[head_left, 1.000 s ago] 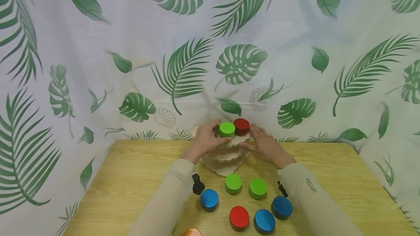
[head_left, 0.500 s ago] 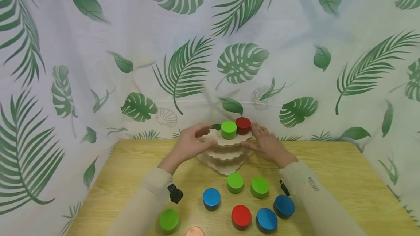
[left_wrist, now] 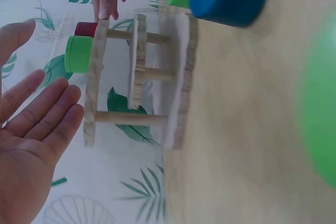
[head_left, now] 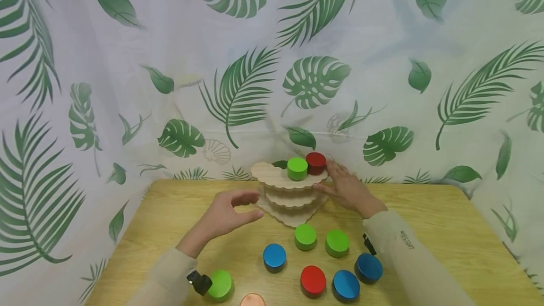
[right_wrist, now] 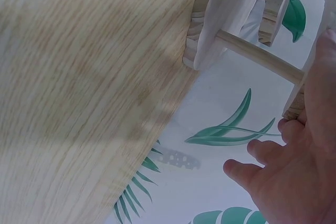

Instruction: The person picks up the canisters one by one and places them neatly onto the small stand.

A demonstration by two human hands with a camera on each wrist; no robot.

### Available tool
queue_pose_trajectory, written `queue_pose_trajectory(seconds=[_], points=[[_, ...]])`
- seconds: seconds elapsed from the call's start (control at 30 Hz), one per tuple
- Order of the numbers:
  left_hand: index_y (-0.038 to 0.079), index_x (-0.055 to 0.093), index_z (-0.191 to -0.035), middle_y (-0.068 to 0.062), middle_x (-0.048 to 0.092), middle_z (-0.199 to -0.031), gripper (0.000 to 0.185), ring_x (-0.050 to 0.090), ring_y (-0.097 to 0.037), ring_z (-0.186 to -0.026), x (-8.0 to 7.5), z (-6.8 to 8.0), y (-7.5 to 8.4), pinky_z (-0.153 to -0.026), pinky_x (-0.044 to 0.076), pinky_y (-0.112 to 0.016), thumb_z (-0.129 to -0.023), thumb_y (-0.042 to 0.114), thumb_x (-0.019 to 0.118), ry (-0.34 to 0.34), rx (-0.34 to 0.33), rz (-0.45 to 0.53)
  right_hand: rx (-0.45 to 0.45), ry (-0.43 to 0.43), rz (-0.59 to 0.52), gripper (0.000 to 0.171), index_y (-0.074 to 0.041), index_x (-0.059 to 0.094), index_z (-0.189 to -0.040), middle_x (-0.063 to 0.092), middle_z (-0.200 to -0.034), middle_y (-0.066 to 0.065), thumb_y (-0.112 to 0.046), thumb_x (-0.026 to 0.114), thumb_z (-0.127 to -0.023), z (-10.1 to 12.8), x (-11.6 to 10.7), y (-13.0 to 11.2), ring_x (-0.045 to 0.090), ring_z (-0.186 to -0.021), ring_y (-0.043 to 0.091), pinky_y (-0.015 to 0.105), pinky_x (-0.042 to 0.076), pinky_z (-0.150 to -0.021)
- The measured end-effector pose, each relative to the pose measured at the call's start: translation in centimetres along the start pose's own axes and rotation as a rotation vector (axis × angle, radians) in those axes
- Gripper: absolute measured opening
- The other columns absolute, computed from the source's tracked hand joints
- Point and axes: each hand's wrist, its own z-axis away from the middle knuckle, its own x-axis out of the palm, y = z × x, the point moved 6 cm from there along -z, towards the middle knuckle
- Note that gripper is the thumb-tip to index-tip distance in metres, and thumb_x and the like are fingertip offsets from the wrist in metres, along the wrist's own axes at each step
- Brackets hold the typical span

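A three-tier wooden stand with scalloped edges and round posts stands at the back of the table. On its top tier sit a light green round block and a dark red round block, side by side. My right hand rests at the right end of the top tier, fingers extended along the edge and thumb at the front. Left of the stand, my left hand hangs in the air with fingers spread from the thumb and an empty palm. The left wrist view shows that palm beside the stand.
In front of the stand lie several round blocks: green ones, blue ones, a red one and an orange one. A leaf-print curtain hangs behind the wooden table.
My left hand has drawn away from the light green block on the top tier, moving left and toward me. The right hand keeps its place at the stand's right end.
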Motion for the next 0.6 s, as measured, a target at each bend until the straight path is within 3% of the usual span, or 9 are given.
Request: queue_pose_trajectory(seconds=[0.13, 0.33, 0.6], points=[[0.018, 0.069, -0.138, -0.005, 0.074, -0.132, 0.049, 0.070, -0.027, -0.124, -0.7, 2.7, -1.3, -0.108, 0.056, -0.043, -0.093, 0.032, 0.082, 0.004, -0.019, 0.024, 0.001, -0.010, -0.003, 0.095, 0.006, 0.016, -0.166, 0.018, -0.173, 0.027, -0.057, 0.055, -0.106, -0.1, 0.2, 0.0, 0.023, -0.157, 0.053, 0.079, 0.025, -0.120], [0.014, 0.070, -0.135, -0.010, 0.073, -0.133, 0.045, 0.070, -0.028, -0.123, -1.8, 6.0, -3.5, -0.109, 0.056, -0.043, -0.095, 0.030, 0.081, 0.006, -0.070, 0.072, 0.001, -0.011, -0.006, 0.095, 0.006, 0.017, -0.165, 0.019, -0.173, 0.027, -0.058, 0.054, -0.106, -0.2, 0.3, -0.1, 0.024, -0.157, 0.053, 0.078, 0.025, -0.120], [0.007, 0.068, -0.135, -0.021, 0.070, -0.134, 0.044, 0.070, -0.034, -0.122, -2.2, 9.6, -5.1, -0.106, 0.057, -0.044, -0.097, 0.026, 0.078, -0.014, -0.076, 0.096, -0.008, -0.006, -0.009, 0.093, 0.010, 0.018, -0.164, 0.020, -0.171, 0.030, -0.053, 0.055, -0.107, -0.1, 0.2, -0.2, 0.025, -0.156, 0.054, 0.073, 0.028, -0.122]])
